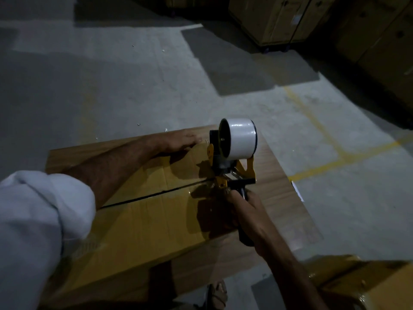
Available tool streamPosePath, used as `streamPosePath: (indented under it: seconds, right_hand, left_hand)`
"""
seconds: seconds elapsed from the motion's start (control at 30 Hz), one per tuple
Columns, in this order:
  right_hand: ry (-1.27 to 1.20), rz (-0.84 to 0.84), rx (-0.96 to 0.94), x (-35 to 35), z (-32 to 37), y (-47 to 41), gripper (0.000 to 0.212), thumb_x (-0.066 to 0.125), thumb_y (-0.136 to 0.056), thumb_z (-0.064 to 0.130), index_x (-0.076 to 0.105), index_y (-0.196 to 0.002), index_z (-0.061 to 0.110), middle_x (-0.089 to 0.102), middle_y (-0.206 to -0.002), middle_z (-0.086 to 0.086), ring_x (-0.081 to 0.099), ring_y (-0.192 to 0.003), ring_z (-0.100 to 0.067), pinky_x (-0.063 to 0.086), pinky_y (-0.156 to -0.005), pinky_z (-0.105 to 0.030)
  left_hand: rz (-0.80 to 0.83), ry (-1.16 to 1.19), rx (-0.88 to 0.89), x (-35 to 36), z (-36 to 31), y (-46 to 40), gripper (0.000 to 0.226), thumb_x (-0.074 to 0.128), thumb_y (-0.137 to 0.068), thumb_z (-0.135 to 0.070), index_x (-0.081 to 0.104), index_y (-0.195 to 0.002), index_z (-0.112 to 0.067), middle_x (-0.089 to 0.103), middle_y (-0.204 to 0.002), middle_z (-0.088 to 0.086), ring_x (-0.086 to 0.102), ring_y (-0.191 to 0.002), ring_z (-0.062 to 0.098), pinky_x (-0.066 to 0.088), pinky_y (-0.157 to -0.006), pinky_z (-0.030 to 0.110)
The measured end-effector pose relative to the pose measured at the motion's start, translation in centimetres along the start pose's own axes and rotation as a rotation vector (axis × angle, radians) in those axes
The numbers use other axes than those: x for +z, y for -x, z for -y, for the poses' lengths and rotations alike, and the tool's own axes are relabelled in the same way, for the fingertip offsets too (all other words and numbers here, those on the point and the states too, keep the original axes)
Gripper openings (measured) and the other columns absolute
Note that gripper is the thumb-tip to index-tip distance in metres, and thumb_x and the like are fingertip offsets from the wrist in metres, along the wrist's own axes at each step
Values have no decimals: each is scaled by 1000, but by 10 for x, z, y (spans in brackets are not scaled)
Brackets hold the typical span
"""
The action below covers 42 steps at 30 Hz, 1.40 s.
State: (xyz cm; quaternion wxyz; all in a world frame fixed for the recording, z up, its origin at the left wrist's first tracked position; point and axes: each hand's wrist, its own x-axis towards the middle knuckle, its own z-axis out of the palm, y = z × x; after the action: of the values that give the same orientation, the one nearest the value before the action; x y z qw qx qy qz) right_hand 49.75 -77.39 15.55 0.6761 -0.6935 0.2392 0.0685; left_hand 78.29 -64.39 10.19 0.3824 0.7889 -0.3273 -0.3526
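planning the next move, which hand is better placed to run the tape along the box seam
Right. The right hand grips the tape dispenser at the seam; the left hand lies flat on the box, off the tool.

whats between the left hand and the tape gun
Nothing but a short stretch of bare box top between left hand and tape gun, head view.

We note dim light, hard shadow blocks on the floor [138, 70], glare on the tape roll [243, 137], near sleeve [33, 220] blurred, edges bowed.
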Motion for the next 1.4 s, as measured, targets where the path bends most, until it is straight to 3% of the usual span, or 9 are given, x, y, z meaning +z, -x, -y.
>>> streamPosePath:
  seconds: [0.13, 0.27, 0.4, 0.5, 0.63, 0.9, 1.0, 1.2, 1.4]
  right_hand:
    - [-33, -55, 30, 0, -11, 8, 25, 49, -108, 29, 66, -111, 10, 77, -101, -4, 74, -92, -26, 61, -71, -29]
    - [-26, -109, 24, 1, -14, 6, 29, 51, -106, 29, 61, -103, 2, 62, -73, 4, 61, -69, -16, 53, -60, -21]
    - [16, -121, -11, 2, -15, 4, 22, 49, -106, 24, 59, -91, 11, 52, -62, 13, 51, -59, -8, 47, -56, -19]
    - [16, -106, -16, 0, -15, 4, 24, 48, -107, 23, 61, -103, 2, 55, -62, 13, 55, -58, -6, 49, -56, -21]
    - [51, -112, -35, -3, -14, 9, 19, 47, -108, 23, 62, -99, 16, 63, -61, 19, 62, -58, 1, 54, -57, -20]
    - [81, -138, -86, 2, -16, 19, 20, 48, -109, 23, 60, -95, 20, 63, -62, 16, 56, -55, -1, 48, -55, -20]
    - [84, -158, -58, -2, -36, 33, 18, 47, -109, 22, 63, -101, 16, 63, -69, 7, 56, -56, -2, 51, -57, -22]
    - [122, -239, -164, 3, -58, 32, 23, 46, -109, 10, 68, -105, 12, 72, -89, -11, 61, -69, -14, 50, -60, -24]
    - [168, -214, -173, -21, -41, 6, 22, 51, -108, 13, 64, -102, -4, 62, -88, -28, 57, -67, -14, 48, -62, -27]
  left_hand:
    - [-24, -102, -64, -1, 6, -2, 38, 41, -109, -50, 73, -116, -29, 70, -125, -5, 65, -111, 15, 49, -106, 41]
    - [-56, -87, -42, 6, -8, 5, 41, 30, -97, -81, 64, -114, -66, 61, -123, -36, 61, -105, -8, 43, -97, 29]
    - [-85, -208, -74, 13, -10, 1, 62, 34, -77, -100, 74, -82, -53, 71, -85, -25, 63, -84, 2, 45, -80, 35]
    - [-117, -212, -63, 11, -11, 4, 57, 45, -80, -95, 75, -84, -46, 72, -81, -21, 67, -79, 2, 51, -73, 35]
    - [-301, -369, 129, 25, -17, 10, 48, 61, -96, -61, 59, -140, -42, 57, -149, -9, 58, -130, 18, 49, -108, 44]
    - [-163, -421, 303, 30, -19, 18, 52, 53, -101, -6, 61, -139, -40, 69, -129, -9, 64, -110, 14, 55, -93, 44]
    - [-195, -416, 341, 30, -17, 13, 50, 49, -98, -2, 69, -133, -33, 59, -146, -11, 58, -124, 11, 45, -92, 15]
    - [-182, -489, 307, 30, -13, 8, 46, 46, -93, -78, 61, -123, -46, 63, -126, -19, 59, -113, 6, 52, -94, 41]
    - [-334, -524, 156, 30, -11, 2, 71, 45, -91, -81, 50, -146, -36, 56, -144, -3, 55, -127, 22, 46, -94, 41]
